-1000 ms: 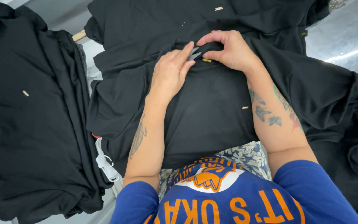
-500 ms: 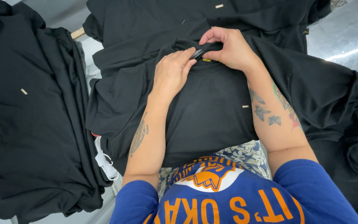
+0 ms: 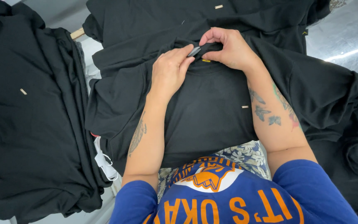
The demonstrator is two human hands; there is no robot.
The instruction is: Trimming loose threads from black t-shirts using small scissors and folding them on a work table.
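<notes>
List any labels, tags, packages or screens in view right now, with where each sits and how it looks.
Grey neck label: small strip at the collar of the black shirt, pinched between left hand and right hand.
Yellow tag: tiny, just below the collar.
Pale tags: small bars, one on this shirt, others on neighbouring black garments.
No packages or screens.
</notes>
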